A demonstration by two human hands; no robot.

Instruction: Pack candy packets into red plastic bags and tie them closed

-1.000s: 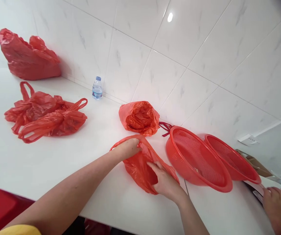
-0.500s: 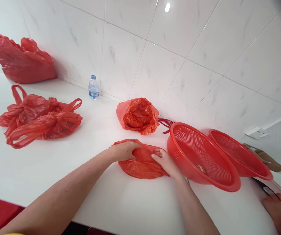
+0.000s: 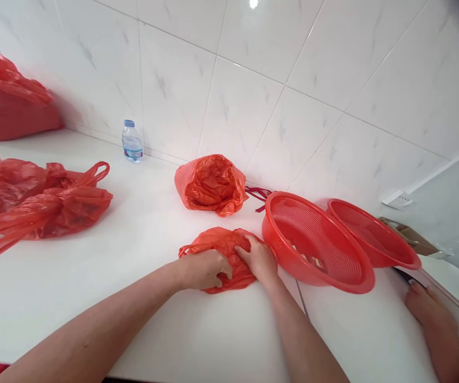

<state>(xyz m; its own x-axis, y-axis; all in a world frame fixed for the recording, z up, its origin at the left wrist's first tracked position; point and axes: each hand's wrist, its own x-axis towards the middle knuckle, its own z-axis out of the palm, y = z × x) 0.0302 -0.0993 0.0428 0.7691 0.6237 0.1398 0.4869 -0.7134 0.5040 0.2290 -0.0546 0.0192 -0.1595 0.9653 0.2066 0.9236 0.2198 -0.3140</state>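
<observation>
A crumpled red plastic bag (image 3: pixel 223 238) lies low on the white tabletop in front of me. My left hand (image 3: pixel 207 267) presses on its near left side, fingers curled into the thin film. On its right side, my right hand (image 3: pixel 260 259) grasps the film, its thumb pointing left and its fingertips partly hidden in the folds. What the bag holds, if anything, cannot be seen. Just behind it lies a second red plastic bag (image 3: pixel 214 183), its crumpled mouth facing me.
Two red colanders (image 3: pixel 355 279) (image 3: pixel 403 260) stand at the right, small items inside the nearer. A water bottle (image 3: pixel 132 142) stands by the tiled wall. Knotted red bags (image 3: pixel 70 210) and a fuller red bag (image 3: pixel 14 109) sit left. Another person's hand (image 3: pixel 429 306) is far right.
My view has shifted, moving the surroundings leftward. The bag under my hands is more bunched up. My left hand has come nearer to me and curled; my right hand has moved up over the bag's right side.
</observation>
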